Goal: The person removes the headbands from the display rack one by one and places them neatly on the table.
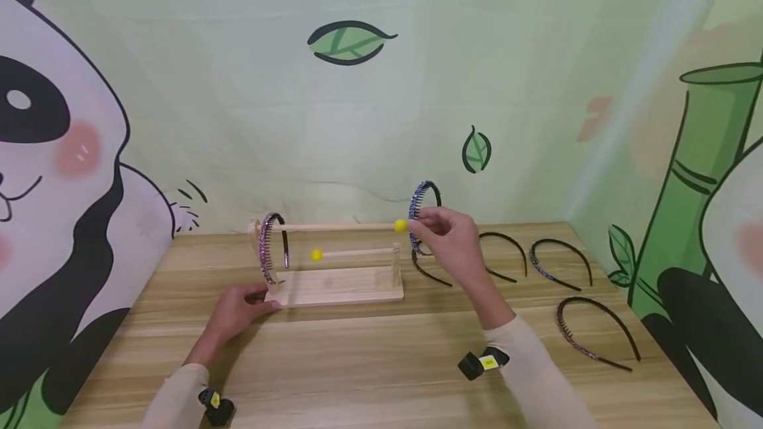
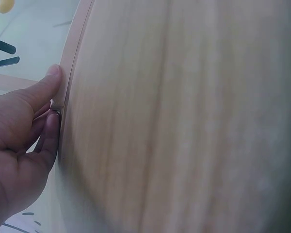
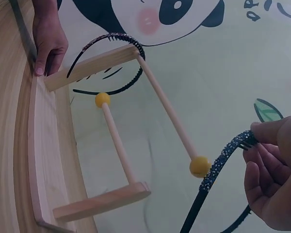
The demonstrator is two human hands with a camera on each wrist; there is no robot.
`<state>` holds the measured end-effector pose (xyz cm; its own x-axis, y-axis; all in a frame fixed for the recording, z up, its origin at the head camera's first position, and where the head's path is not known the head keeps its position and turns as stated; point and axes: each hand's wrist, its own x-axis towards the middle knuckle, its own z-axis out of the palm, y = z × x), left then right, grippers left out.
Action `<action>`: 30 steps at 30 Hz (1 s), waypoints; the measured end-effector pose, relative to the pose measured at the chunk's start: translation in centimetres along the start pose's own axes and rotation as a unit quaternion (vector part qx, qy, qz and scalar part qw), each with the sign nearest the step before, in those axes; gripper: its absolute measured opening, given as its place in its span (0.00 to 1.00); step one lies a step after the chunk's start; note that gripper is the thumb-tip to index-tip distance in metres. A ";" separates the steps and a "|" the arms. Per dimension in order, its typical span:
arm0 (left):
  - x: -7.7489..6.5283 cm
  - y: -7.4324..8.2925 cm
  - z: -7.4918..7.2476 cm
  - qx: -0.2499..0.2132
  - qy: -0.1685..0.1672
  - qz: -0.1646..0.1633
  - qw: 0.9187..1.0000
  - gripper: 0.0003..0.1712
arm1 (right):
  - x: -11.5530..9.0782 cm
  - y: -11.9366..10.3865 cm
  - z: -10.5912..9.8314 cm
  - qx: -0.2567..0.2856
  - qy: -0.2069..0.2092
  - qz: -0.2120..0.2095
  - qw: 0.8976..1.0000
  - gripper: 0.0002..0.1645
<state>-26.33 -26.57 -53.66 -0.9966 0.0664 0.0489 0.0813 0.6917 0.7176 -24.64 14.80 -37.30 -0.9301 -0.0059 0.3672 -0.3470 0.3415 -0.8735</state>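
Observation:
A wooden stand (image 1: 340,286) has two rods, each tipped with a yellow ball (image 1: 401,225). My left hand (image 1: 235,313) holds the left corner of its base, with the thumb on top. Around the upper rod, near the left post, hangs a pink glittery toothed headband (image 1: 263,250). My right hand (image 1: 456,243) pinches a blue glittery headband (image 3: 223,158) between thumb and fingers. It stands upright beside the upper rod's ball; whether they touch I cannot tell. The lower rod's ball (image 1: 316,254) points left and its rod carries nothing.
Several more headbands lie on the wooden table at the right: a blue one (image 1: 536,263), a pink one nearer the front (image 1: 566,328), and dark ones partly behind my right hand (image 1: 526,260). A printed cloth backdrop (image 1: 238,118) hangs behind the table.

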 end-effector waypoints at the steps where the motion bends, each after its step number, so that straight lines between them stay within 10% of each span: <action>1: 0.0 0.0 0.0 0.001 0.001 0.001 1.000 0.34 | 0.0 0.2 -0.1 -0.002 0.001 -0.001 1.000 0.16; 30: 0.1 0.0 0.0 0.003 0.002 0.000 1.000 0.33 | -3.0 5.5 -5.3 -0.156 0.044 0.036 0.986 0.19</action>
<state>-26.40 -26.60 -53.69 -0.9967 0.0629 0.0520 0.0811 0.6953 0.7141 -23.11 21.65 -41.53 -0.9325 0.1059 0.3453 -0.2131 0.6106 -0.7628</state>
